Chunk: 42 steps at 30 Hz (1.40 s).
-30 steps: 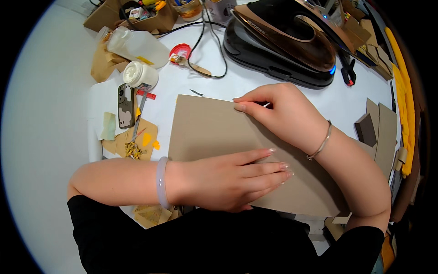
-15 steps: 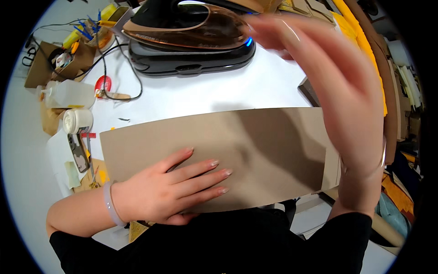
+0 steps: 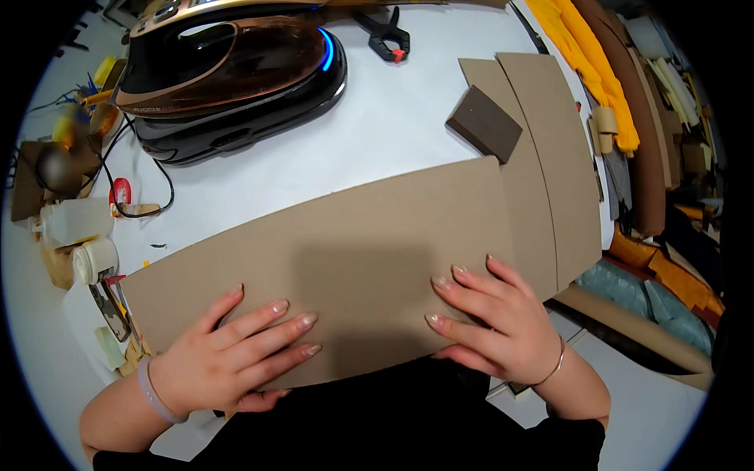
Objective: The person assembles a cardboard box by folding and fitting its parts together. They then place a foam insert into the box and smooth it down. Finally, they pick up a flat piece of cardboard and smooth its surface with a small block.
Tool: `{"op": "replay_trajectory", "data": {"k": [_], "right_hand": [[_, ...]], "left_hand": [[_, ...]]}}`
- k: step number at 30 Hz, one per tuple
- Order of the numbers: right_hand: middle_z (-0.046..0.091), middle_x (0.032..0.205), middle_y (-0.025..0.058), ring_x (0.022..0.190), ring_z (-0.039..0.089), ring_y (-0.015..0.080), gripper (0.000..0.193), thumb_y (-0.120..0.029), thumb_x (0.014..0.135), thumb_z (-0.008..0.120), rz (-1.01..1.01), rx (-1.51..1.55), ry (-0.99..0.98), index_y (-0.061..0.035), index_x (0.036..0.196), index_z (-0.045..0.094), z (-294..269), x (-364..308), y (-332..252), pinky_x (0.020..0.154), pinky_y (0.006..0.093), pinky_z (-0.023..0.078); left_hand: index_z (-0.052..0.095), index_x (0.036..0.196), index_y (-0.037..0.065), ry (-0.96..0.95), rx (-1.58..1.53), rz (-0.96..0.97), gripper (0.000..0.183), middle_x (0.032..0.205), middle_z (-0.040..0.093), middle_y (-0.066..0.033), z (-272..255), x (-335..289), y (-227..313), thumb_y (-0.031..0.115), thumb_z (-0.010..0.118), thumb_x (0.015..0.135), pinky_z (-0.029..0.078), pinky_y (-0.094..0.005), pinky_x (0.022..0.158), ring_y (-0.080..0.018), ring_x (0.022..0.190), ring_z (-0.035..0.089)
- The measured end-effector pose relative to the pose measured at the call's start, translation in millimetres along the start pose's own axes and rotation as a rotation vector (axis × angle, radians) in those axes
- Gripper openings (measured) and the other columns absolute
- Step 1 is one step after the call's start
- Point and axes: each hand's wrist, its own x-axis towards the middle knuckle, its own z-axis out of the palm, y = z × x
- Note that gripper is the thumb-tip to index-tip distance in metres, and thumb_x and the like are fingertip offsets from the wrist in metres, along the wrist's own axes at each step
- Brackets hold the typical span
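Observation:
A wide grey-brown cardboard sheet [image 3: 377, 212] lies across the near side of the white table. My left hand [image 3: 236, 345] rests on its left part, palm down, fingers spread, the thumb or edge finger near the front rim. On the right part my right hand [image 3: 495, 318] lies with fingers apart, touching the sheet and holding nothing. Past the sheet's far right corner sits a dark brown block [image 3: 484, 124], on top of further cardboard pieces [image 3: 542, 157] at the right.
A black and bronze steam iron [image 3: 236, 74] stands on its base at the far left, with a cord beside it. A black spring clamp [image 3: 385, 35] lies farther back. White jar [image 3: 96, 261], clear jug [image 3: 78, 222] and phone [image 3: 108, 310] line the left edge; yellow cloth [image 3: 605, 102] the right.
My right hand has come down from a raised, blurred position near the iron onto the cardboard. The view has turned right, showing the clamp, the block and more cardboard. My left hand still lies flat.

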Motion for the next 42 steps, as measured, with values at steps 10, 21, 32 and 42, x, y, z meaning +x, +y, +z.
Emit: {"op": "replay_trajectory", "data": {"k": [10, 21, 32, 42], "right_hand": [[0.058, 0.138, 0.0101, 0.13, 0.055, 0.0282, 0.035, -0.026, 0.084, 0.075, -0.078, -0.034, 0.062, -0.0133, 0.116, 0.068, 7.0, -6.9, 6.4, 0.111, 0.0518, 0.039], [0.061, 0.138, 0.008, 0.134, 0.051, 0.0303, 0.037, -0.02, 0.081, 0.078, -0.153, -0.078, 0.203, -0.0128, 0.116, 0.071, 24.1, -13.8, 4.8, 0.115, 0.0519, 0.032], [0.059, 0.14, 0.0068, 0.135, 0.05, 0.0275, 0.04, -0.015, 0.082, 0.076, -0.172, -0.096, 0.255, -0.0129, 0.122, 0.069, 27.4, -19.9, 6.0, 0.118, 0.0468, 0.032], [0.048, 0.148, 0.0135, 0.137, 0.045, 0.0326, 0.071, -0.029, 0.074, 0.085, -0.057, -0.028, 0.314, -0.0107, 0.136, 0.056, 16.4, -26.5, 16.0, 0.114, 0.0438, 0.038]], "left_hand": [[0.06, 0.135, 0.012, 0.01, -0.029, -0.07, 0.055, 0.147, 0.052, -0.0122, -7.3, 7.8, 13.1, 0.045, 0.054, 0.092, 0.022, -0.0554, 0.119, -0.0337, 0.138, 0.045], [0.062, 0.131, 0.011, 0.157, 0.17, -0.078, 0.052, 0.14, 0.054, -0.0178, -4.4, 23.5, 42.7, 0.038, 0.068, 0.086, 0.034, -0.054, 0.114, -0.0382, 0.129, 0.052], [0.056, 0.14, 0.019, 0.201, 0.113, 0.075, 0.053, 0.156, 0.04, -0.0143, 4.5, 84.0, 48.1, 0.029, 0.064, 0.089, 0.023, -0.0565, 0.119, -0.0362, 0.144, 0.036], [0.06, 0.138, 0.021, 0.16, 0.07, 0.051, 0.053, 0.155, 0.041, -0.0152, -2.0, 91.8, 48.3, 0.032, 0.065, 0.086, 0.024, -0.0579, 0.117, -0.0377, 0.143, 0.038]]}}
